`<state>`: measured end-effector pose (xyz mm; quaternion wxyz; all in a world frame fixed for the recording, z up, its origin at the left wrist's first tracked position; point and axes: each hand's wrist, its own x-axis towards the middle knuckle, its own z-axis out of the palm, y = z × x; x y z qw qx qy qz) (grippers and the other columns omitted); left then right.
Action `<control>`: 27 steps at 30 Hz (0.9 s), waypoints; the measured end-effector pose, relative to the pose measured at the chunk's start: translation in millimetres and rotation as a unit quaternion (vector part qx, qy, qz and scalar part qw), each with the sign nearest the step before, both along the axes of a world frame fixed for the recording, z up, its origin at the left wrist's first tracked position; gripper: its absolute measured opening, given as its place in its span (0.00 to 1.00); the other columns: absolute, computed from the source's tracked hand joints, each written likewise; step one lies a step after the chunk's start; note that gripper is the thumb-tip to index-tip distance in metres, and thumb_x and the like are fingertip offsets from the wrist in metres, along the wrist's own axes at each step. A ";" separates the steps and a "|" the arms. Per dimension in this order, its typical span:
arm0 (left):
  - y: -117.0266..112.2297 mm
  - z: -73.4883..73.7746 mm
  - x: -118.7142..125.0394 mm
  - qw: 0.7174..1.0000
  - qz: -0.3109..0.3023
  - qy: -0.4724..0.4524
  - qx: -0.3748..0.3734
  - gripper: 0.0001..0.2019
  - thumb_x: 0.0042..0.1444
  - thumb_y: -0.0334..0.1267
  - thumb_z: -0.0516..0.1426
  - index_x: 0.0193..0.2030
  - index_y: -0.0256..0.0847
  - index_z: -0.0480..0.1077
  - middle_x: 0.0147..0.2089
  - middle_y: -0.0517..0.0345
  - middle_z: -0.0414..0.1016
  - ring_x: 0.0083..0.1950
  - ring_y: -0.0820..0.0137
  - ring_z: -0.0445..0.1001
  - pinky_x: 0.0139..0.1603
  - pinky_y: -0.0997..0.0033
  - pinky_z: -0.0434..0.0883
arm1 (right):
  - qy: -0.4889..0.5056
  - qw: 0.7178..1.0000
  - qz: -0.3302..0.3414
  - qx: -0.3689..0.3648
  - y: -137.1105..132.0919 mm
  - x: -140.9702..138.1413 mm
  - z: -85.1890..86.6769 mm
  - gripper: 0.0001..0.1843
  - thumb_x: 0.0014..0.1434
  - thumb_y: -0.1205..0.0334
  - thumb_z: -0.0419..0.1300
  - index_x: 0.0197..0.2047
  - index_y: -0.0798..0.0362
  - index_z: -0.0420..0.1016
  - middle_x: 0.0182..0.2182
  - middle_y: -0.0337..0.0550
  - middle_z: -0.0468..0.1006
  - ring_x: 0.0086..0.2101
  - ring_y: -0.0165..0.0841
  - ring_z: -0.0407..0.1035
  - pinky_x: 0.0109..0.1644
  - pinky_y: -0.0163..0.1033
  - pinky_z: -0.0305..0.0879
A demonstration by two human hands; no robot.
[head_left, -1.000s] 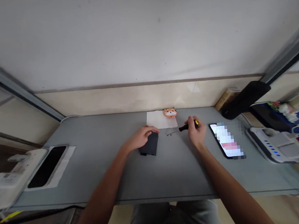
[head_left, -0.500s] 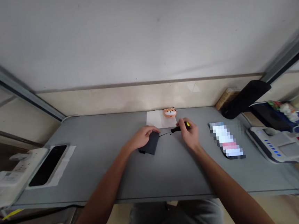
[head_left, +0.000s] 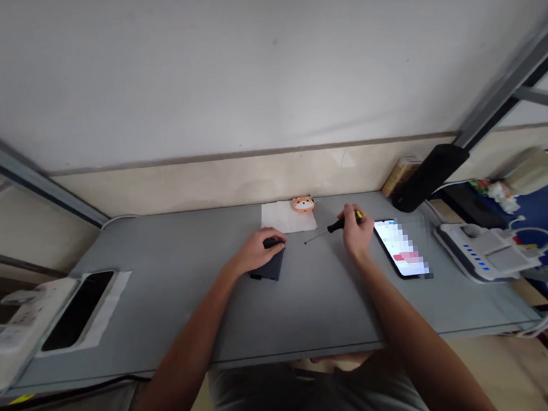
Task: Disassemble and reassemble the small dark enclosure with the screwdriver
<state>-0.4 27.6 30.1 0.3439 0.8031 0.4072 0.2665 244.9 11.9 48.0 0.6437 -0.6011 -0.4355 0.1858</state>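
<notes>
My left hand (head_left: 256, 252) rests with curled fingers on the far end of a small dark flat device (head_left: 270, 268) lying on the grey table (head_left: 191, 302). My right hand (head_left: 357, 233) is closed around a thin screwdriver (head_left: 333, 227) with a black handle and a yellow cap. Its tip points left, down at the table between my hands. A white sheet of paper (head_left: 280, 219) lies just beyond, with a small orange animal figure (head_left: 303, 203) on its far right corner.
A lit phone (head_left: 400, 247) lies right of my right hand. Further right sits a white device with blue lights (head_left: 480, 254) and cables. A dark phone on a white sheet (head_left: 74, 306) and a power strip (head_left: 7, 331) are at the left. A black lamp head (head_left: 427, 176) leans at the back right.
My right hand has drawn the screwdriver back to the right, away from the dark device, after bringing it close. The view has shifted a little to the right. My left hand stays on the device.
</notes>
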 end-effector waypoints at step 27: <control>-4.4 -8.7 14.4 0.999 0.040 0.025 0.026 0.14 0.67 0.33 0.50 0.47 0.42 0.77 0.45 0.53 0.81 0.43 0.66 0.79 0.48 0.66 0.75 | -0.001 0.998 0.060 -0.027 0.6 -7.4 -4.0 0.22 0.56 0.42 0.55 0.20 0.49 0.66 0.16 0.35 0.63 0.21 0.30 0.58 0.26 0.37 0.54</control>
